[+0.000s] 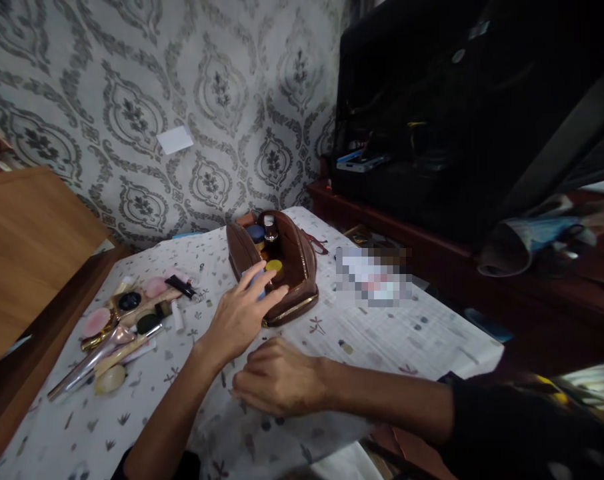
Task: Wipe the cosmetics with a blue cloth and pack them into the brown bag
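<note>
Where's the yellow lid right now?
In the head view, just left of centre: the yellow lid is inside the open brown bag, right by the left hand's fingertips and nearer the camera than the dark blue lid.

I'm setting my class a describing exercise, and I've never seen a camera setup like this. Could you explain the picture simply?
There is no robot here: a person works with two bare hands. The single picture comes from a camera worn on the person's head, looking forward and down.

A white cloth with small printed motifs covers the table. On it, to the left, lie cosmetic-looking items, including a small black tube and a long, shiny, pinkish metallic item.

The left hand is at the opening of an unzipped brown leather-like bag, near a round yellow lid. A light blue item shows by its fingers; whether it is gripped, I cannot tell. The right hand is curled closed; nothing shows in it.
</note>
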Available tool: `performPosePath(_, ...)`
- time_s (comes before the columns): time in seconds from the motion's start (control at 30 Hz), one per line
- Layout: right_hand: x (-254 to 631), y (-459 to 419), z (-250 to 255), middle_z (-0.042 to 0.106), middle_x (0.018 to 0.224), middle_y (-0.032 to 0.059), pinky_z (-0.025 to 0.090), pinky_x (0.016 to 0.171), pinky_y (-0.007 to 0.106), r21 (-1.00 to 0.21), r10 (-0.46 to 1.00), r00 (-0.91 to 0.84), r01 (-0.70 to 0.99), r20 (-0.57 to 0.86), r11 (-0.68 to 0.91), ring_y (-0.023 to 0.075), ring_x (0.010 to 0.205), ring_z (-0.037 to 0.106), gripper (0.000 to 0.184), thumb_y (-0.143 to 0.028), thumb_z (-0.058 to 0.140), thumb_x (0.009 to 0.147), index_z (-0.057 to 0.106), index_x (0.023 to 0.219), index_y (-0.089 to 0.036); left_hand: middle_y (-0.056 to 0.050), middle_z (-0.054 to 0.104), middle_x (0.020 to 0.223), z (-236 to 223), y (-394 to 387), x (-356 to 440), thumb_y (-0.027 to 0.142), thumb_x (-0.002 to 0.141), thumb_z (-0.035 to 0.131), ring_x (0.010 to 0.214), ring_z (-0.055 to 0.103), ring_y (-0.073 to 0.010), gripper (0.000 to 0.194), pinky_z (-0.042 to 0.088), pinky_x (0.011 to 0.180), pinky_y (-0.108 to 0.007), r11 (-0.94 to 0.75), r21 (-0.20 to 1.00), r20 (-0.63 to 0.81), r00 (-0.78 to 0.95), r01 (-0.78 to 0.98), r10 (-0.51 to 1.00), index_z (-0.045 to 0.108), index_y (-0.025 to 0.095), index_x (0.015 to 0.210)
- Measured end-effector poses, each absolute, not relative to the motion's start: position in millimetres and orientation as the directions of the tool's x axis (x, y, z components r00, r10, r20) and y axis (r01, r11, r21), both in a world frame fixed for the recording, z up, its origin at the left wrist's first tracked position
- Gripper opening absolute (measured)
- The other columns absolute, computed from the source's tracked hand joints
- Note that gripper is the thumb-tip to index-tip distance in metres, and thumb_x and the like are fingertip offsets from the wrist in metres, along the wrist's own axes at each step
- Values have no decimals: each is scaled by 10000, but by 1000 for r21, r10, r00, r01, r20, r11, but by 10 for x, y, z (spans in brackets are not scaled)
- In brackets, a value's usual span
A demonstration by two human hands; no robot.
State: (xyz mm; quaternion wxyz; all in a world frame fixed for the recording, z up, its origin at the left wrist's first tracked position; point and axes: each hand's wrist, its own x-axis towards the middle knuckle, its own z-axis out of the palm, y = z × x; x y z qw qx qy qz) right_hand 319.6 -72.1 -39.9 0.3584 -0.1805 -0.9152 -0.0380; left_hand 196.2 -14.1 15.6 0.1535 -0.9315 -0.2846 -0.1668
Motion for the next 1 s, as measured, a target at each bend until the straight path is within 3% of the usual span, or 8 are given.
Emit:
performPosePath(0.1, 3089, -615, -581, 611, 563, -13, 261, 473, 289, -82, 350, -726, 378, 592, 922, 129, 477, 488, 281, -278, 449, 969, 601, 749, -193, -140, 426, 1492, 127, -157, 1904, 8, 920, 354, 1416, 387, -258, 535, 521, 1025, -408, -800, -148, 497, 743, 582, 448, 512, 236, 1377)
performPosePath(0.23, 2991, -482, -633, 710, 725, 24, 312, 529, 267, -205, 433, -759, 383, 486, 901, 136, 589, 586, 214, -249, 504, 939, 652, 800, -183, -147, 402, 1486, 21, -193, 1723, 53, 928, 376, 1386, 433, -254, 554, 471, 1082, -421, -737, 2, 574, 602, 676, 555, 390, 248, 1446)
performPosePath(0.4, 2797, -322, -610, 720, 800, 64, 367, 582, 255, -580, 732, -578, 476, 360, 661, 157, 661, 621, 105, -188, 564, 866, 649, 824, -142, -153, 451, 1405, -141, -193, 1400, 155, 956, 427, 1348, 460, -241, 473, 437, 1105, -421, -641, 223, 589, 422, 734, 689, 375, 207, 1423)
performPosePath(0.57, 2560, -165, -681, 679, 899, 68, 461, 669, 268, -904, 903, -340, 241, 262, 353, 175, 763, 630, 173, -244, 587, 839, 570, 980, -145, -136, 497, 1389, -325, -170, 1135, 326, 976, 472, 1323, 476, -264, 446, 406, 1112, -469, -602, 382, 621, 287, 702, 729, 409, 223, 1406)
performPosePath(0.73, 2506, -137, -778, 616, 1082, 85, 486, 738, 300, -934, 910, -243, 37, 337, 356, 180, 842, 618, 383, -277, 612, 824, 465, 1164, -180, -117, 413, 1513, -499, -177, 998, 350, 981, 455, 1410, 383, -274, 509, 299, 1181, -474, -558, 583, 509, 269, 591, 818, 369, 244, 1470)
performPosePath(0.83, 2552, -110, -815, 604, 1029, 58, 464, 738, 292, -913, 898, -201, 38, 391, 406, 174, 838, 582, 341, -261, 565, 862, 476, 1185, -196, -117, 376, 1542, -563, -185, 967, 332, 963, 484, 1411, 385, -278, 551, 311, 1175, -459, -537, 676, 461, 279, 505, 843, 349, 249, 1491)
performPosePath(0.93, 2579, -64, -855, 550, 807, 9, 414, 690, 272, -901, 904, -197, 144, 378, 409, 153, 737, 508, 80, -271, 537, 895, 549, 896, -192, -116, 442, 1490, -595, -168, 946, 326, 931, 536, 1352, 455, -269, 537, 408, 1101, -421, -496, 719, 452, 214, 487, 866, 412, 247, 1447)
performPosePath(1.0, 2578, -44, -881, 502, 736, -2, 393, 676, 265, -886, 894, -233, 182, 382, 426, 137, 694, 471, 228, -293, 524, 918, 509, 716, -187, -108, 566, 1342, -603, -141, 925, 344, 920, 551, 1223, 556, -246, 431, 484, 996, -376, -448, 741, 449, 127, 500, 884, 521, 222, 1332)
